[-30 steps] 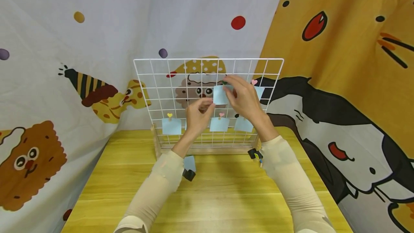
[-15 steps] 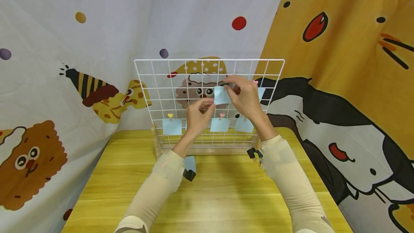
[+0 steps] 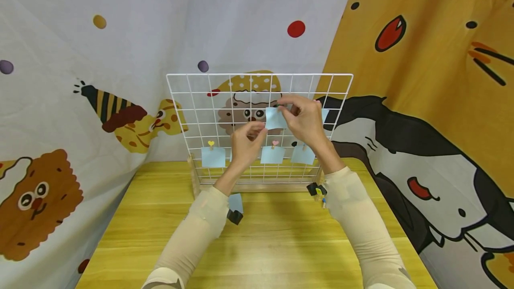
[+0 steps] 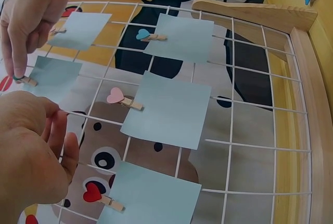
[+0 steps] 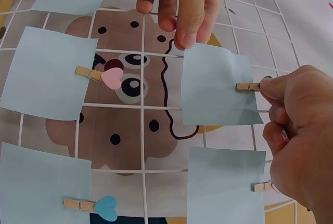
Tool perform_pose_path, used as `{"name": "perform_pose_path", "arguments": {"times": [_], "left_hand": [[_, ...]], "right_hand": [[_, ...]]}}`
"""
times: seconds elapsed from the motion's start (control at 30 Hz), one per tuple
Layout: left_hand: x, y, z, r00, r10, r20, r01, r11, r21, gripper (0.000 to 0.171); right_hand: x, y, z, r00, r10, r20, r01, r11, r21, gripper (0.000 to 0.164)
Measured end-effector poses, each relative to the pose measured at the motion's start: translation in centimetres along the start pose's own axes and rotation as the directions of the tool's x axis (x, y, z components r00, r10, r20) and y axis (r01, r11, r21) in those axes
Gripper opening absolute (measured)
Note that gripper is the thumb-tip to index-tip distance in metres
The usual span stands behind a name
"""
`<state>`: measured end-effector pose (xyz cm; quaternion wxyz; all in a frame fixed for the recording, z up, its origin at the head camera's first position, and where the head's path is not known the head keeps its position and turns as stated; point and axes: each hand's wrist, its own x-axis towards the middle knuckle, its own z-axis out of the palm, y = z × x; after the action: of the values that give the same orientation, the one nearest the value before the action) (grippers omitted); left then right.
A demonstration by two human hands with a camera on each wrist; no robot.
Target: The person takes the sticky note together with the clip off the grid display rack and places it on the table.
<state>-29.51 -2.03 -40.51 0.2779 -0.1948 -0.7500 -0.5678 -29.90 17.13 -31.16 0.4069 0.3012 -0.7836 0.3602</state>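
Observation:
A light blue paper note (image 3: 275, 118) lies against the upper part of a white wire grid (image 3: 201, 92). My right hand (image 3: 306, 121) pinches a small wooden clothespin (image 5: 247, 87) by its green heart end, and the peg sits on the note's top edge. At the lower left corner of that note, my left hand (image 3: 246, 144) pinches the paper between thumb and finger. In the left wrist view the same note (image 4: 54, 76) lies beyond my left hand. Part of its right side is hidden by my right hand in the head view.
Several other blue notes (image 3: 213, 157) hang by heart clothespins (image 4: 125, 100). The grid stands in a wooden base (image 3: 277, 187) on a yellow wood table (image 3: 257, 244). A loose blue note (image 3: 235, 202) lies by the left sleeve; small clothespins (image 3: 324, 202) lie by the right.
My right hand has lowered very slightly at the note's top edge, its fingers still on the clothespin. My left hand stays in place.

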Motion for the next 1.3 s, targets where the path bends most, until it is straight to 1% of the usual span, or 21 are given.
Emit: {"name": "perform_pose_path", "arguments": {"times": [0.1, 0.27, 0.5, 0.77, 0.97, 1.1, 1.3], "left_hand": [[0.03, 0.01, 0.05, 1.000, -0.002, -0.001, 0.002, 1.000, -0.004, 0.014], [0.02, -0.03, 0.11, 1.000, -0.005, 0.001, 0.005, 1.000, -0.004, 0.014], [0.01, 0.05, 0.05, 1.000, -0.010, 0.004, 0.010, 1.000, 0.002, 0.014], [-0.02, 0.05, 0.02, 1.000, -0.018, 0.005, 0.018, 1.000, 0.010, 0.014], [-0.08, 0.07, 0.01, 1.000, -0.028, 0.011, 0.028, 1.000, 0.003, 0.014], [-0.13, 0.03, 0.02, 0.999, -0.037, 0.011, 0.037, 0.999, -0.007, 0.014], [-0.15, -0.04, -0.01, 0.999, -0.046, 0.016, 0.046, 0.999, -0.016, 0.014]], "right_hand": [[0.05, 0.11, 0.05, 1.000, -0.015, -0.011, 0.015, 1.000, 0.004, 0.011], [0.07, 0.18, -0.04, 1.000, -0.021, -0.007, 0.022, 0.999, 0.025, 0.008], [0.05, 0.14, -0.19, 1.000, 0.014, 0.002, -0.014, 0.999, 0.035, 0.007], [0.17, -0.29, -0.35, 0.997, 0.079, -0.013, -0.078, 0.994, 0.072, 0.009], [0.04, -0.21, -0.37, 0.994, 0.104, -0.018, -0.102, 0.991, 0.090, 0.010], [0.02, -0.19, -0.42, 0.993, 0.113, -0.032, -0.109, 0.989, 0.103, 0.009], [0.02, -0.09, -0.63, 0.993, 0.104, -0.048, -0.097, 0.988, 0.122, 0.010]]}}
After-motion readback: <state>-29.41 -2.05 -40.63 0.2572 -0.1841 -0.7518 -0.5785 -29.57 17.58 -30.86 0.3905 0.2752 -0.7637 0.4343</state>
